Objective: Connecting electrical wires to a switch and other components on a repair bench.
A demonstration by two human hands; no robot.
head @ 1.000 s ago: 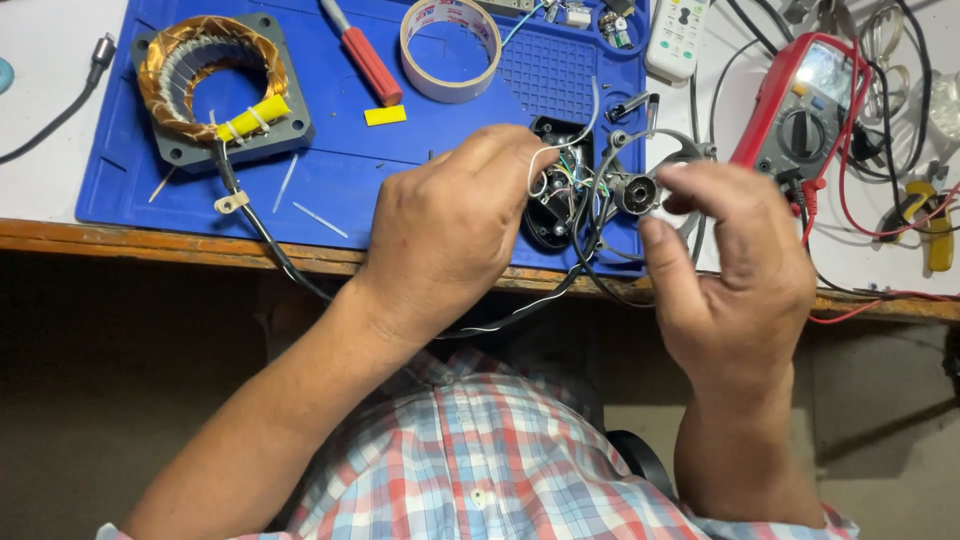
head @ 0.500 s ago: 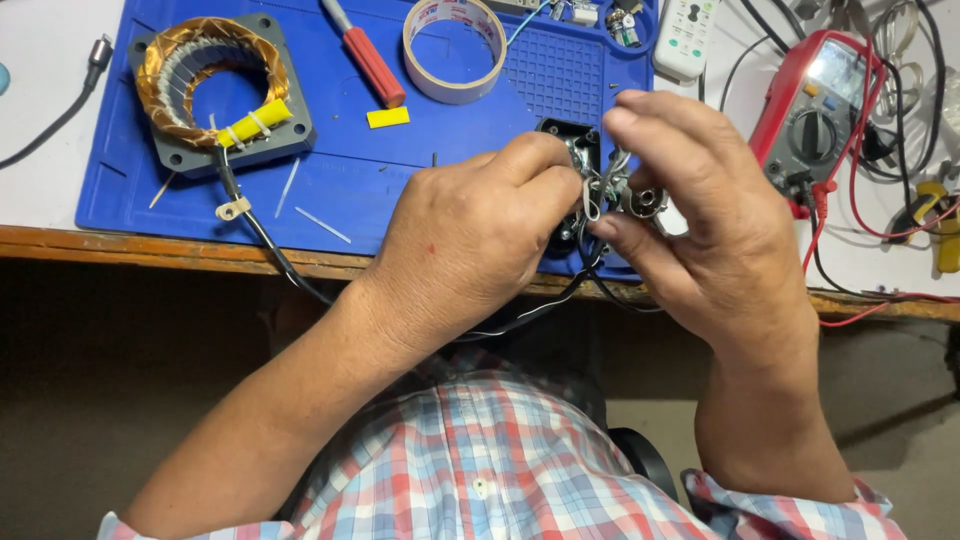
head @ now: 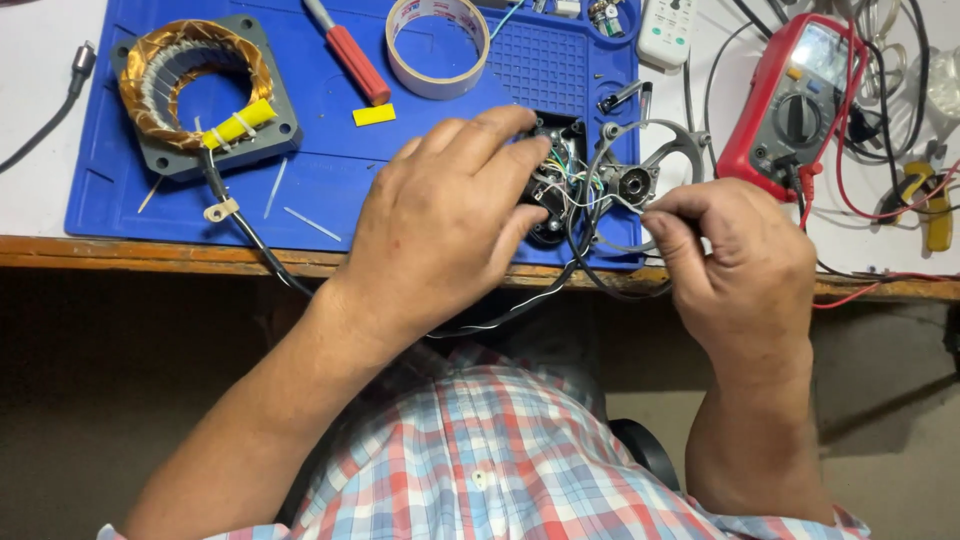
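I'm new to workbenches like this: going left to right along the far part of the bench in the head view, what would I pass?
Copper-wound stator → red-handled screwdriver → roll of tape → white remote → red multimeter.

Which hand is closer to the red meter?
Right. The right hand is just below and left of the red meter; the left hand is farther left, on the black part.

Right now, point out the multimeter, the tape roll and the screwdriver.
multimeter (head: 797, 110): head view, on the round dial of the red case.
tape roll (head: 437, 83): head view, on the near rim of the ring.
screwdriver (head: 358, 66): head view, on the red handle.
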